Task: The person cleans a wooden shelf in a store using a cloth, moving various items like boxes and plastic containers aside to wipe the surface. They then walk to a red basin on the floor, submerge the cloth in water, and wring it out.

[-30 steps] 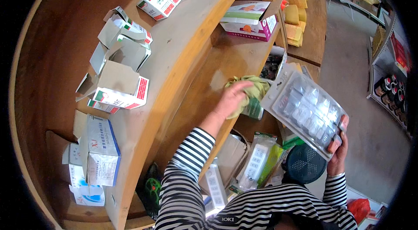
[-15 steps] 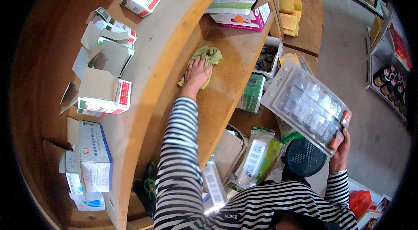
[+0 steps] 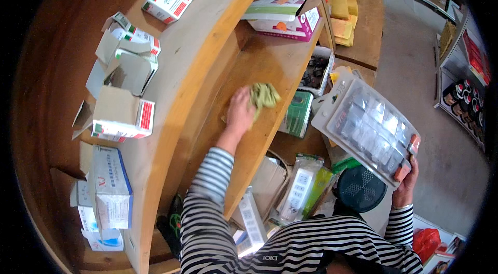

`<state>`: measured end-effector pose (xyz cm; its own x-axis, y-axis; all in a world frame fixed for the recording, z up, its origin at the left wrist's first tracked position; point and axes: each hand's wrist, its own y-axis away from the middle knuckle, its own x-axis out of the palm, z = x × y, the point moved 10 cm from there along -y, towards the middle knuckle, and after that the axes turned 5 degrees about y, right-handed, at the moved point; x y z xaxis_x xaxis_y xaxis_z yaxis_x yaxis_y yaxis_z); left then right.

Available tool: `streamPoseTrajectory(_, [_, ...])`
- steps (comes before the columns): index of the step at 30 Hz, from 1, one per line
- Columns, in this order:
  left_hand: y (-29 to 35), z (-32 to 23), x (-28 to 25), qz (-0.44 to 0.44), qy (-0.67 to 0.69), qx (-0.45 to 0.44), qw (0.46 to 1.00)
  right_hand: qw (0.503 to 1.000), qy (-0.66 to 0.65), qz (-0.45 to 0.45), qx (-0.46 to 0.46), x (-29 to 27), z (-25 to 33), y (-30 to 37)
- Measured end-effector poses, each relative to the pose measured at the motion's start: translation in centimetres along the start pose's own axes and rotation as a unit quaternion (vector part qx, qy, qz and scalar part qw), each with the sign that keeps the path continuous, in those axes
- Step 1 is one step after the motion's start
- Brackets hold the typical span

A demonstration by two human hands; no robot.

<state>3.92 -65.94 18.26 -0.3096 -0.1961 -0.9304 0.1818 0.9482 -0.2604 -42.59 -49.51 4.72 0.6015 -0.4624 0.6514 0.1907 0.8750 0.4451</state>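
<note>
My left hand (image 3: 241, 112), slightly blurred, presses a crumpled green cloth (image 3: 265, 95) on the bare wooden shelf (image 3: 259, 66). The cloth bunches out to the right of my fingers. Over on the right, my right hand (image 3: 407, 178) grips the lower right corner of a clear plastic blister pack (image 3: 371, 123). Grey rounded pieces show through the pack, with orange-red parts at the end near my fingers. The pack is tilted and held off the shelf, above a black perforated round seat (image 3: 361, 188).
Opened cartons (image 3: 116, 113) and a blue-white box (image 3: 111, 188) line the upper shelf at left. A purple-white box (image 3: 285, 14) stands at the shelf's far end. Below lie a green box (image 3: 296, 113) and power strips (image 3: 300, 191). Yellow packets (image 3: 342, 7) sit on a wooden surface beyond.
My left hand has slid the cloth nearer and to the right, toward the shelf's front edge. The blister pack stays in my right hand, almost unmoved.
</note>
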Motion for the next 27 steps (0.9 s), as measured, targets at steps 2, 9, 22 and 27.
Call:
streamPoseTrajectory(2, [-4.8, 3.7, 0.4, -0.042, -0.063, -0.097, 0.992, 1.000, -0.003, 0.015, 0.004, -1.8, -0.2, -0.6])
streamPoseTrajectory(9, [-15.1, 5.1, 0.9, -0.066, -0.143, -0.324, 0.933, 0.999, 0.016, -0.031, -0.029, -3.3, 1.9, 1.1])
streamPoseTrajectory(22, [-13.8, -4.5, 3.9, 0.003, -0.049, 0.044, 0.998, 0.999, -0.033, -0.019, -0.023, -4.6, 0.9, -2.0])
streamPoseTrajectory(27, [-15.2, 5.6, 1.9, -0.033, -0.157, -0.230, 0.960, 0.999, -0.041, -0.028, 0.000, -5.2, 0.6, -1.5])
